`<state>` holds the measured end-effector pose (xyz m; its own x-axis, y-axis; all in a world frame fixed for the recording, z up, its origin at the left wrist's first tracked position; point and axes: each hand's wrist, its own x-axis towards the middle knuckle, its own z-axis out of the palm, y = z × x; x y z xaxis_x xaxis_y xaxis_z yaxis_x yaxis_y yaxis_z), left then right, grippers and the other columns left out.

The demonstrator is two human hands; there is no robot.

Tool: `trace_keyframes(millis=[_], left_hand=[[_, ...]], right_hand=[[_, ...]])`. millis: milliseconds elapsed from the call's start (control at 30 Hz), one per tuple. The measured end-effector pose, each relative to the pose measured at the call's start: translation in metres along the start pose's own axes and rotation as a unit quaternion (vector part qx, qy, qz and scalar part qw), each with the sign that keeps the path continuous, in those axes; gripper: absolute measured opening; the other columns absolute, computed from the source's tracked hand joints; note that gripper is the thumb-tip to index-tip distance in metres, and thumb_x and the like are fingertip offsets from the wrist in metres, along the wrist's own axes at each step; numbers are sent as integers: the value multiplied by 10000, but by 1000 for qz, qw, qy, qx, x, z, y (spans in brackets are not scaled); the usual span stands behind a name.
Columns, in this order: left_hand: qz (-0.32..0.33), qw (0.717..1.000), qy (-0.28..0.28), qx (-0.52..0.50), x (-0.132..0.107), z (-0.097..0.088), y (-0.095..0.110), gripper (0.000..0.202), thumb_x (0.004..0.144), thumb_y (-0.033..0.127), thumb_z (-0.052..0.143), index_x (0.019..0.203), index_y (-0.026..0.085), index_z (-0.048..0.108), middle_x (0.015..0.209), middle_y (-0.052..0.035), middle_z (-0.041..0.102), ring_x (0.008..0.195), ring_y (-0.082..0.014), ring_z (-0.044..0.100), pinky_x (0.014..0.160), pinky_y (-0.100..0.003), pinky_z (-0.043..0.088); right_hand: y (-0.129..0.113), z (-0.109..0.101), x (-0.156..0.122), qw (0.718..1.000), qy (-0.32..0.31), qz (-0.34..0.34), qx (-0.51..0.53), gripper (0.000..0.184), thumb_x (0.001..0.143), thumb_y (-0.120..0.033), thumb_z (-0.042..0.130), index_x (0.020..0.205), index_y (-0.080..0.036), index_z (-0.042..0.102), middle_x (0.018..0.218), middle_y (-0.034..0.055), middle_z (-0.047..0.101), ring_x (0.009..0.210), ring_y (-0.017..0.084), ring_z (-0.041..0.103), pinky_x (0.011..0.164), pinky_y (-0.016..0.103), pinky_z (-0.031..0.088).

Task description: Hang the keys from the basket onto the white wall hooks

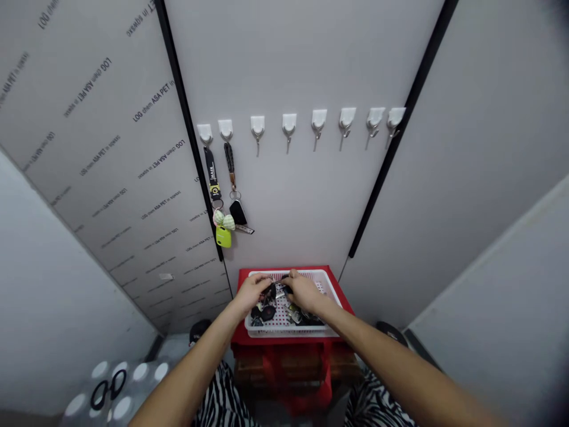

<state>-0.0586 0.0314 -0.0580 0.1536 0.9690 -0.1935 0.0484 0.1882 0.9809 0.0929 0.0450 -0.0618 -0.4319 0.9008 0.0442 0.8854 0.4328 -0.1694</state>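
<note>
Both of my hands are inside a white plastic basket (329, 286) that holds several keys and key fobs. The fingers of my left hand (252, 290) are bent around a bunch of keys (269, 295) on the left side. My right hand (304, 290) is closed at the back middle, pinching a dark key (285, 289) close to the left fingertips. A thin metal piece shows between the two hands. Loose keys (293, 314) and a dark fob (267, 313) lie on the basket floor. Parts of what I grip are hidden by my fingers.
White hooks (289, 126) line the panel ahead. Two leftmost hooks carry a black strap (211, 169) with a lime-green tag (223, 237) and a braided strap (229, 160) with a car key (237, 212). Under the basket is a red bag (288, 340). Black-handled scissors (109, 389) rest on capped bottles (140, 372).
</note>
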Motion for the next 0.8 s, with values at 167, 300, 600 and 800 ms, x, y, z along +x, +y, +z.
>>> trace_keyframes(millis=[167, 300, 600, 800], left_hand=[[1, 1000, -15, -10, -1, 1, 0, 229, 582, 263, 481, 768, 129, 490, 593, 23, 492, 469, -47, 451, 406, -146, 261], [1, 1000, -23, -10, -2, 1, 1, 167, 573, 212, 475, 714, 124, 495, 582, 23, 493, 466, -45, 452, 414, -150, 265], [26, 999, -14, 25, 1, 3, 0, 45, 519, 159, 488, 540, 119, 487, 486, 33, 479, 457, -50, 408, 466, -170, 293], [29, 999, -17, 38, 2, 2, -1, 80, 510, 199, 505, 538, 126, 490, 502, 26, 487, 452, -54, 398, 451, -174, 284]], right_hand=[[6, -4, -2, 997, -57, 33, -32, 296, 576, -155, 453, 860, -189, 531, 821, 79, 559, 752, 182, 507, 599, 234, 337], [19, -9, -4, 995, -92, 24, -24, 300, 514, -164, 506, 809, -168, 559, 786, 79, 583, 733, 191, 514, 574, 225, 336], [31, -24, -5, 1000, -6, -6, -23, 247, 594, -99, 389, 747, -153, 576, 770, 84, 593, 695, 156, 521, 573, 208, 324], [32, -36, -4, 999, -33, -16, 39, 145, 592, -187, 456, 648, -160, 586, 574, 37, 581, 525, 115, 490, 474, 190, 299]])
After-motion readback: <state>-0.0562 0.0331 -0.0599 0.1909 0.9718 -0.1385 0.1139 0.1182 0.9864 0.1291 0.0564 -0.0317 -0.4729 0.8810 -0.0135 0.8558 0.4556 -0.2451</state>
